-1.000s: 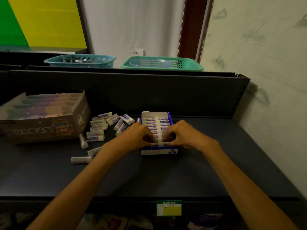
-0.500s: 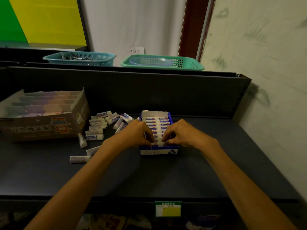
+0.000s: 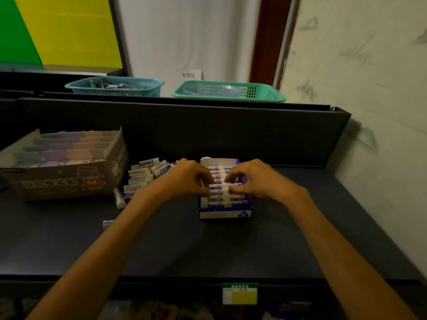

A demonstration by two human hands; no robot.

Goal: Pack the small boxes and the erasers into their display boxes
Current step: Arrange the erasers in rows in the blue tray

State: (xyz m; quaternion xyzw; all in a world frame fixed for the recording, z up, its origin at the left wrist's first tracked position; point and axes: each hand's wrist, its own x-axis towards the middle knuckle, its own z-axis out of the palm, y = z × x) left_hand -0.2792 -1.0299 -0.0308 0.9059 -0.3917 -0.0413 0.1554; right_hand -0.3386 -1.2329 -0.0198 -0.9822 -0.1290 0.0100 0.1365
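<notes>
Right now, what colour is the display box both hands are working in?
Blue with a white front panel, the display box shows best in the head view.

Head cam, wide-angle, fwd and down, close over shelf (image 3: 231, 250)

This looks like a stationery shop's stocking corner. A dark metal shelf (image 3: 208, 250) carries a price tag (image 3: 239, 294) on its front lip, and on it stand 2 display boxes, a blue one (image 3: 225, 213) filled with erasers and a cardboard one (image 3: 69, 179) of pastel packs. Behind sit 2 plastic baskets (image 3: 228, 91) and a small sign (image 3: 189, 75) in Chinese.
</notes>
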